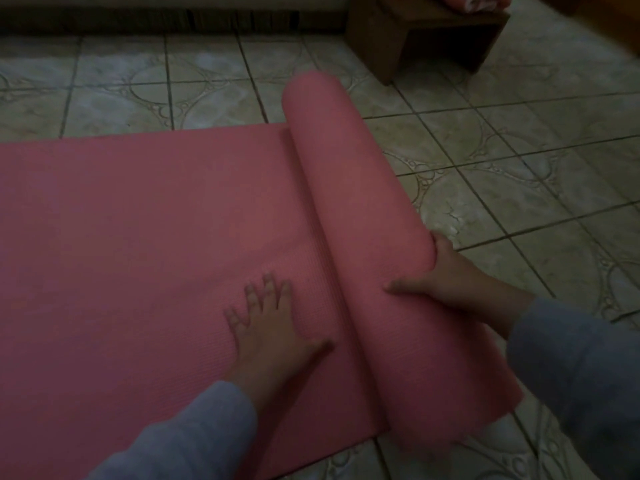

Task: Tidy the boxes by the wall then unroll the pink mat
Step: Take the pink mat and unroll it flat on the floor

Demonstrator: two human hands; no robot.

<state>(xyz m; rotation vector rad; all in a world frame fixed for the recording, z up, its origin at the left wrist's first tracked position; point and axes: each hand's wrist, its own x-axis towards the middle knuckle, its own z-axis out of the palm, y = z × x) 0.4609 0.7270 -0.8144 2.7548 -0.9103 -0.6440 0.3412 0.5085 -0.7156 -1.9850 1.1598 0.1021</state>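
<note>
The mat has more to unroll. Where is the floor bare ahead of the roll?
Bare tiled floor lies right of the pink mat roll, bordered by the wooden stool at the back. Another strip runs between the mat's far edge and the wall. Nearest the right hand it is tightest.

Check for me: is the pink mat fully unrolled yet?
No, a thick roll remains, gripped by the right hand.

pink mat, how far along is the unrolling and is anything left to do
Partly done: a broad stretch of the pink mat already lies flat on the tiled floor. In hand: the left hand presses flat on the unrolled part while the right hand grips the rolled part. Left: that thick roll has yet to be rolled out. The boxes by the wall cannot be judged from this view.
</note>
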